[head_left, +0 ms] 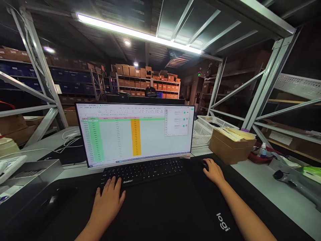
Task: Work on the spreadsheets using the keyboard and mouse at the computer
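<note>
My left hand [109, 195] lies with its fingers spread, the tips at the lower left keys of a black keyboard [150, 170]. To the right, my right hand [214, 170] is curled over a black computer mouse [205, 165], which is mostly hidden beneath it. Both forearms rest over a large black desk mat [160, 211] with white "logi" lettering. Behind the keyboard stands a monitor [152, 139] showing a spreadsheet with green and orange columns. A smaller chat-like window overlaps the sheet at its upper right.
Right of the monitor are a cardboard box [228, 147] with yellow envelopes on top, white plastic baskets [202, 132], a small bottle [263, 150] and a barcode scanner [296, 185]. A grey tray [47, 172] sits at left. Metal rack posts [265, 83] frame the desk; boxed shelves stand behind.
</note>
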Demonstrator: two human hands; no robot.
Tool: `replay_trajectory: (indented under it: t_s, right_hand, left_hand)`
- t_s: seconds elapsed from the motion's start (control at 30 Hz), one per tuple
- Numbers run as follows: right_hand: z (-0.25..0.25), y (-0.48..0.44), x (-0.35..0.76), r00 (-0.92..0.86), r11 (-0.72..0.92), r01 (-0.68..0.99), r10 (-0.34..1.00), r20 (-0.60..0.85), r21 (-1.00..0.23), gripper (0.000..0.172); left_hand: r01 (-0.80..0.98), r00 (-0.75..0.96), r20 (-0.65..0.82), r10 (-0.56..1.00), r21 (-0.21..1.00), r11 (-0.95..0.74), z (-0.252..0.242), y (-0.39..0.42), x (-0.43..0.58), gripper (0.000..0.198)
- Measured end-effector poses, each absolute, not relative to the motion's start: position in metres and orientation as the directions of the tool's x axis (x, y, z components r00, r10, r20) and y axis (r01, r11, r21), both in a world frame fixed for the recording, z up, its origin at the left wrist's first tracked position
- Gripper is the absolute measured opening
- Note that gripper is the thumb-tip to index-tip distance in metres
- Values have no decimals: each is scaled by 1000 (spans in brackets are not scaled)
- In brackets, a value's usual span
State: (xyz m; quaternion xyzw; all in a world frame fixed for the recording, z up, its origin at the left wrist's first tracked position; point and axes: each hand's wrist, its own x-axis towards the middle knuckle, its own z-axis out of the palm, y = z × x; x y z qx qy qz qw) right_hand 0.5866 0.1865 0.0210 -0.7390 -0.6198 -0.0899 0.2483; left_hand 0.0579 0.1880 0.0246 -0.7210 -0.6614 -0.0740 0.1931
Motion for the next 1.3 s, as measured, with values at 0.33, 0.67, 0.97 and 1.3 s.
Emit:
replay_trajectory:
  t_s: [0.33,0.67,0.97,1.3]
  right_hand:
    - [19,187,588,218,-110,959,876,430,-260,51]
    - [19,187,588,214,-107,961,872,440,-255,50]
    - [14,190,591,212,-106,963,866,453,-247,49]
    - [16,189,591,216,-126,966,872,439,-226,46]
  left_hand:
    - [988,109,356,928,-143,-61,20,191,56,61]
    - [976,113,342,933,-215,-39,24,188,58,60]
    - [989,104,368,924,-138,-56,26,187,59,59]
    - [987,116,363,924,-144,-67,23,187,57,59]
